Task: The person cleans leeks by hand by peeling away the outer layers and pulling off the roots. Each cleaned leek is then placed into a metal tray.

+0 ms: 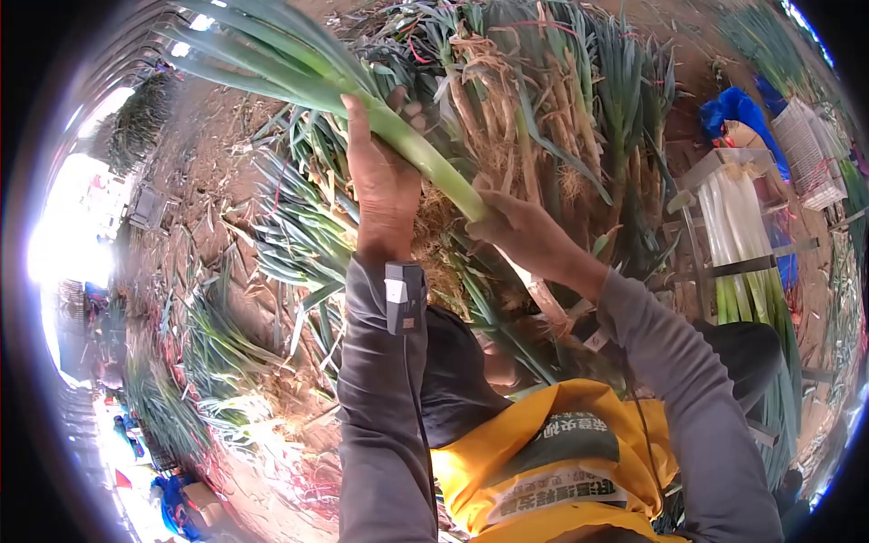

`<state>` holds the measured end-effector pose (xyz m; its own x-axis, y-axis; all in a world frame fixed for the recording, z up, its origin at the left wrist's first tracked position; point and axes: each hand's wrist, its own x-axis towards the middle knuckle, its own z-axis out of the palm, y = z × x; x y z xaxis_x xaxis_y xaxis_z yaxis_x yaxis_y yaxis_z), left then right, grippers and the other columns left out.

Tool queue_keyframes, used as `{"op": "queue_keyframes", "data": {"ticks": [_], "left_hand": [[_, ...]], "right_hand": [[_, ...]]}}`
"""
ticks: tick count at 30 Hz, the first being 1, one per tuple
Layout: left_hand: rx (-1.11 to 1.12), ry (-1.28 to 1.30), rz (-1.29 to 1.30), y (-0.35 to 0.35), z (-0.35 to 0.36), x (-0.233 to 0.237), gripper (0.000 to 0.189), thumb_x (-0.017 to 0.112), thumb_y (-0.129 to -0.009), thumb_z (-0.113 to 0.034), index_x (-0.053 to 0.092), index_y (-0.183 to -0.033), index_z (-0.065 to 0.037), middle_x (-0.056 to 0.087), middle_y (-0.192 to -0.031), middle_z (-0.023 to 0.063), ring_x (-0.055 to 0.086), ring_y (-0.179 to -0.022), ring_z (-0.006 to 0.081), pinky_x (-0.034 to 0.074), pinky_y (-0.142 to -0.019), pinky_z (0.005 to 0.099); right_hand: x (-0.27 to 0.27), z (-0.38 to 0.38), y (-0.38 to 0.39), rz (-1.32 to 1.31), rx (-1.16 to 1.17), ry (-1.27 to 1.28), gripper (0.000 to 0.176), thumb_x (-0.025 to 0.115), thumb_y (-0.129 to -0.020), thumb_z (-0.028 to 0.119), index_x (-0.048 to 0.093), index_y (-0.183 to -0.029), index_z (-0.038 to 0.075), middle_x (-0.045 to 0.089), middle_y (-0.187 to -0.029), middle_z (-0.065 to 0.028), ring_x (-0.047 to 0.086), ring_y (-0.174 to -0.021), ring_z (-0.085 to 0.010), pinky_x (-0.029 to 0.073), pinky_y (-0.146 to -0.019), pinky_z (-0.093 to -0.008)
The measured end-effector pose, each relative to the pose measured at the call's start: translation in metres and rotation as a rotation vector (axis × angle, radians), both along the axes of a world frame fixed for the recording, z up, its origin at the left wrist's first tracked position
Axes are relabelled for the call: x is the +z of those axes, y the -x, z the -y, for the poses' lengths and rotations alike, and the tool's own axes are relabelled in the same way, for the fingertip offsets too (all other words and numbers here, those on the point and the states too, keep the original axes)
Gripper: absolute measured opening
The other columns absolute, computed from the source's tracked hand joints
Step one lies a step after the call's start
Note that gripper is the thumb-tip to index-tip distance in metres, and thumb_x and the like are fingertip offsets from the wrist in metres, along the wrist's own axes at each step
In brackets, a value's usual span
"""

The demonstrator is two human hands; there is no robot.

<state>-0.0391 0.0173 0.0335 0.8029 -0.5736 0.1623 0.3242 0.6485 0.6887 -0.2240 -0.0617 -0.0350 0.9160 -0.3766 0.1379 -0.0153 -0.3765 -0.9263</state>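
Observation:
A thick green leek (430, 167) lies slantwise across my view, its leaves fanning out at the upper left. My left hand (385, 176) is closed around the upper stalk, the thumb along the near side and fingertips showing behind it. Lower down, my right hand (529, 233) is closed on the pale end of the same leek. Its lowest tip is hidden by the fingers. Just beyond my hands, a heap of untrimmed leeks (502, 118) with dry brown outer leaves and shaggy roots lies on the ground.
Cleaned white leeks (731, 217) rest in a metal-framed stand (692, 240) at my right. A white crate (810, 149) and blue plastic (738, 113) are behind it. More leeks (303, 213) lie to my left on soil strewn with leaf scraps. My yellow apron (552, 462) covers my lap.

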Motion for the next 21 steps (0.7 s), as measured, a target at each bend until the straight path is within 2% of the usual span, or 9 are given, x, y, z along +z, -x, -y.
{"op": "queue_keyframes", "data": {"ticks": [2, 6, 8, 9, 12, 14, 15, 18, 21], "left_hand": [[0.108, -0.049, 0.006, -0.004, 0.002, -0.005, 0.046, 0.058, -0.102, -0.039, 0.048, -0.132, -0.004, 0.061, -0.109, 0.0100, 0.061, -0.092, 0.0228, 0.053, -0.083, 0.0392], [0.193, -0.131, -0.022, -0.011, 0.008, -0.022, 0.042, 0.060, -0.102, -0.032, 0.050, -0.132, -0.005, 0.064, -0.112, 0.0118, 0.063, -0.103, 0.0271, 0.054, -0.090, 0.0434], [0.056, -0.074, -0.008, -0.009, 0.003, -0.023, 0.042, 0.060, -0.102, -0.031, 0.050, -0.132, -0.003, 0.064, -0.114, 0.0128, 0.063, -0.103, 0.0273, 0.054, -0.091, 0.0437], [-0.076, -0.017, 0.006, -0.006, 0.003, -0.020, 0.043, 0.059, -0.102, -0.030, 0.050, -0.133, -0.002, 0.065, -0.116, 0.0137, 0.063, -0.104, 0.0275, 0.054, -0.091, 0.0441], [-0.128, 0.021, -0.026, 0.003, 0.012, -0.020, 0.047, 0.056, -0.104, -0.033, 0.047, -0.138, -0.003, 0.064, -0.121, 0.0147, 0.063, -0.111, 0.0298, 0.054, -0.094, 0.0446], [-0.240, 0.041, -0.006, 0.035, 0.019, -0.005, 0.051, 0.049, -0.106, -0.038, 0.043, -0.144, -0.005, 0.063, -0.124, 0.0156, 0.061, -0.117, 0.0299, 0.053, -0.097, 0.0429], [-0.334, 0.082, 0.084, 0.046, 0.017, 0.000, 0.055, 0.046, -0.106, -0.041, 0.041, -0.146, -0.004, 0.062, -0.126, 0.0151, 0.062, -0.116, 0.0281, 0.054, -0.098, 0.0411], [-0.194, -0.009, 0.165, 0.050, 0.025, -0.003, 0.060, 0.048, -0.105, -0.047, 0.041, -0.146, -0.004, 0.061, -0.130, 0.0156, 0.062, -0.114, 0.0258, 0.054, -0.098, 0.0413], [-0.251, 0.042, 0.161, 0.040, 0.033, -0.011, 0.062, 0.049, -0.104, -0.048, 0.041, -0.146, -0.004, 0.061, -0.130, 0.0153, 0.061, -0.115, 0.0254, 0.054, -0.098, 0.0408]], "right_hand": [[-0.016, -0.011, 0.005, 0.132, -0.202, 0.337, 0.048, 0.072, -0.091, 0.020, 0.056, -0.132, 0.004, 0.068, -0.102, -0.0230, 0.070, -0.082, -0.0352, 0.055, -0.075, -0.0373], [-0.026, -0.009, 0.016, 0.166, -0.270, 0.367, 0.045, 0.072, -0.093, 0.024, 0.060, -0.130, 0.001, 0.071, -0.103, -0.0207, 0.072, -0.085, -0.0274, 0.055, -0.077, -0.0325], [-0.018, 0.011, 0.010, 0.070, -0.072, -0.096, 0.042, 0.068, -0.097, 0.029, 0.064, -0.127, 0.000, 0.072, -0.106, -0.0156, 0.070, -0.092, -0.0189, 0.054, -0.082, -0.0314], [0.008, 0.019, 0.003, 0.053, -0.078, -0.141, 0.043, 0.063, -0.101, 0.030, 0.063, -0.128, -0.003, 0.072, -0.108, -0.0126, 0.064, -0.100, -0.0143, 0.052, -0.087, -0.0316], [0.059, 0.036, -0.012, 0.100, -0.063, -0.220, 0.043, 0.062, -0.101, 0.030, 0.064, -0.125, -0.005, 0.071, -0.110, -0.0149, 0.064, -0.102, -0.0165, 0.051, -0.090, -0.0325], [0.078, 0.043, -0.022, 0.056, 0.076, -0.375, 0.040, 0.070, -0.096, 0.025, 0.065, -0.120, -0.006, 0.070, -0.108, -0.0143, 0.065, -0.099, -0.0172, 0.051, -0.089, -0.0319], [0.077, 0.046, -0.027, 0.059, 0.051, -0.354, 0.040, 0.070, -0.096, 0.025, 0.065, -0.120, -0.006, 0.070, -0.108, -0.0143, 0.065, -0.099, -0.0172, 0.051, -0.089, -0.0319], [0.052, 0.047, -0.040, 0.363, 0.177, -0.811, 0.035, 0.084, -0.082, 0.013, 0.066, -0.108, -0.002, 0.070, -0.094, -0.0098, 0.065, -0.087, -0.0169, 0.052, -0.082, -0.0303], [0.052, 0.048, -0.030, 0.348, 0.104, -0.725, 0.030, 0.084, -0.082, 0.014, 0.068, -0.102, 0.000, 0.070, -0.089, -0.0079, 0.064, -0.084, -0.0149, 0.052, -0.075, -0.0282]]}}
